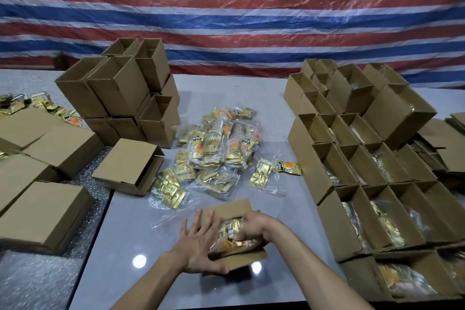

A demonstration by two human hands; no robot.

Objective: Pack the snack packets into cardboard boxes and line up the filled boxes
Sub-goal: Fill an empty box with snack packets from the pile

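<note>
A small open cardboard box point(227, 209) lies on the grey table right in front of me. My left hand point(198, 241) rests flat against its left side with the fingers spread and straight. My right hand point(254, 228) curls its fingers over a clear bag of gold snack packets point(229, 236) and presses it down into the box. A loose heap of bagged gold and orange snack packets point(216, 151) lies in the middle of the table beyond the box.
Filled open boxes point(372, 184) stand in rows at the right. A stack of empty boxes point(120, 93) rises at the back left, with one box on its side point(125, 166) near the heap. Closed boxes point(42, 209) crowd the left. A striped tarp hangs behind.
</note>
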